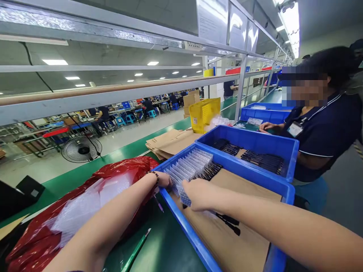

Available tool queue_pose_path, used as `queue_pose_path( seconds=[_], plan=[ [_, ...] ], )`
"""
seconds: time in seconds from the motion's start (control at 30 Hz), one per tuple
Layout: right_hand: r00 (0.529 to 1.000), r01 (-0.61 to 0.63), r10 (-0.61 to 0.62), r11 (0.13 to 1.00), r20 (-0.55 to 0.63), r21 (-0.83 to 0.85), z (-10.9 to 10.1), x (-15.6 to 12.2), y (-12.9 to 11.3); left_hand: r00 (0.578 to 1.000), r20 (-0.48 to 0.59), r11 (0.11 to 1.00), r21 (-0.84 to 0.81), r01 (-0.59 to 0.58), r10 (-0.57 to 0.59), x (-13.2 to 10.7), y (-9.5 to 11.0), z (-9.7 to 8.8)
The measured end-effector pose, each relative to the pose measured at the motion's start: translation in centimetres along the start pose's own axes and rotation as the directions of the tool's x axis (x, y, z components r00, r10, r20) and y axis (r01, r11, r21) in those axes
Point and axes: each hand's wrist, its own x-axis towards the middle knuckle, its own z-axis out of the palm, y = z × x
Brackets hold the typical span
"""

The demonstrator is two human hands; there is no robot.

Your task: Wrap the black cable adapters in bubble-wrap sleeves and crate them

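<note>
Both my hands reach into a blue bin (283,189) lined with brown cardboard. My left hand (163,179), with a bead bracelet at the wrist, rests at the bin's left rim against a row of clear bubble-wrap pouches (188,164). My right hand (195,194) is curled over the near end of that row, fingers closed on a pouch. Thin black stick-like parts (211,170) lie behind the pouches and a few more (229,223) lie under my right forearm.
A red plastic bag (36,234) holding bubble wrap lies at my left on the green belt (164,249). A second blue bin (289,145) with black parts stands beyond. A co-worker (326,128) sits at the right. Cardboard sheets (170,141) and a yellow crate (204,113) lie farther along.
</note>
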Motion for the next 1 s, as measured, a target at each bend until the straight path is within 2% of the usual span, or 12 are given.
queue_pose_path(
  seconds=[0.13, 0.2, 0.3, 0.53, 0.67, 0.83, 1.0],
  plan=[
    [0.991, 0.1, -0.1, 0.995, 0.084, 0.012, 1.1, 4.6, -1.5, 0.962, 0.254, 0.993, 0.077, 0.086, -0.103, 0.5, -1.2, -0.2],
    [0.987, 0.114, -0.116, 0.993, 0.111, 0.017, 1.5, 6.6, -1.9, 0.94, 0.318, 0.989, 0.112, 0.093, -0.125, 0.7, -1.4, -0.4],
    [0.988, 0.094, -0.101, 0.994, 0.114, 0.057, 2.3, 9.0, -1.9, 0.924, 0.358, 0.986, 0.148, 0.082, -0.131, 1.1, -1.6, -0.8],
    [0.997, -0.079, 0.078, 0.975, 0.016, 0.208, 5.8, 11.8, -1.0, 0.95, 0.291, 0.981, 0.186, 0.057, -0.111, 1.6, -2.4, -0.9],
    [0.999, -0.033, 0.027, 0.977, 0.032, 0.212, 6.6, 12.0, -0.4, 0.969, 0.23, 0.978, 0.207, 0.038, -0.086, 1.5, -2.6, -0.2],
    [0.995, 0.042, -0.058, 0.981, 0.082, 0.189, 6.7, 11.9, -0.5, 0.972, 0.219, 0.975, 0.219, 0.031, -0.08, 1.1, -2.3, -0.1],
    [1.0, 0.008, -0.003, 0.973, -0.023, 0.232, 9.0, 12.4, -1.1, 0.984, 0.161, 0.976, 0.215, 0.038, -0.074, 1.0, -2.4, 0.0]
  ],
)
